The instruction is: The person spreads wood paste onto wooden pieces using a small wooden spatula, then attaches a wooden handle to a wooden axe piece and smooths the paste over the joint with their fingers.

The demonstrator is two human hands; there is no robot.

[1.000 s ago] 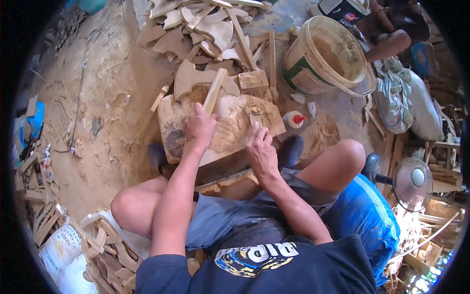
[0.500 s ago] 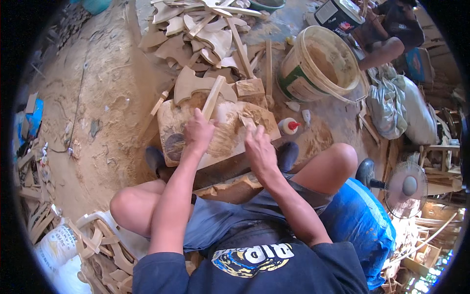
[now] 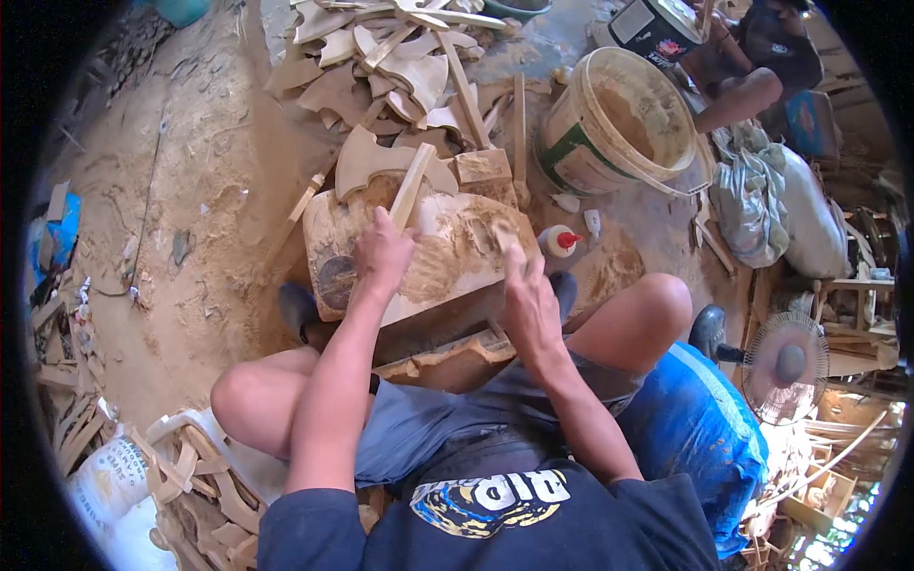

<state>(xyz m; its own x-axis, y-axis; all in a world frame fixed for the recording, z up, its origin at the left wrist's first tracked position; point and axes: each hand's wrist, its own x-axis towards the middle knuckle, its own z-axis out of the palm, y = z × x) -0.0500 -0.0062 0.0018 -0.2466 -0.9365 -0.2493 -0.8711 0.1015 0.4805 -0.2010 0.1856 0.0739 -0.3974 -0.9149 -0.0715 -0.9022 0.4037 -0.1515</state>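
Observation:
Closed around the lower end of a pale wooden stick (image 3: pixel 412 186), my left hand (image 3: pixel 384 252) rests on a thick wooden block (image 3: pixel 443 224) between my legs. The stick slants up and away over a flat axe-head-shaped wooden piece (image 3: pixel 367 162) lying on the block's far side. At the block's right edge, my right hand (image 3: pixel 530 309) pinches a small, flat, tan piece (image 3: pixel 511 234), blurred, its kind unclear. Brownish smears and dust cover the block beside it. A white bottle with a red cap (image 3: pixel 559 242) stands just right of the block.
Cut wooden shapes are heaped (image 3: pixel 390 71) beyond the block. A dusty bucket (image 3: pixel 609 128) stands at far right, near another person (image 3: pixel 766 62). A blue sack (image 3: pixel 690 443) and a fan (image 3: pixel 788 366) are at my right; more wood pieces (image 3: pixel 214 476) lie at near left.
My right hand has moved to the right and slightly toward me, from the block's smeared area to its right edge, with the small piece. My left hand and the stick have barely moved.

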